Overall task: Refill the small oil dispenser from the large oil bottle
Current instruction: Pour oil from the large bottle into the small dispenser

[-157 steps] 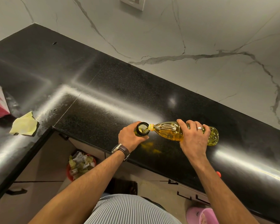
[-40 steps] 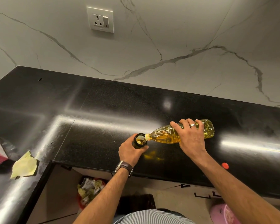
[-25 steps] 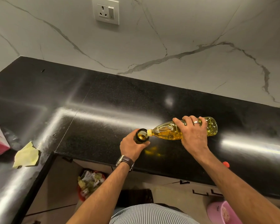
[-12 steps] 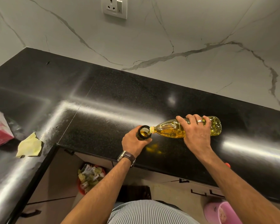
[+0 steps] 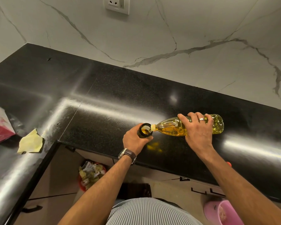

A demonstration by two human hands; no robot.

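The left hand [image 5: 135, 140] grasps the dispenser [image 5: 145, 130], which stands on the counter [image 5: 104, 95] near its front edge. The right hand [image 5: 197, 131] grasps the bottle [image 5: 172, 129], held almost level at 3 o'clock of the dispenser, its neck resting at the open rim.

Risk: tilting further would surge the oil and overflow the narrow mouth. A slip of the neck off the rim would pour oil onto the counter.

Hidden: the left palm covers the dispenser body, so its fill level cannot be read. The oil stream is too small to confirm.
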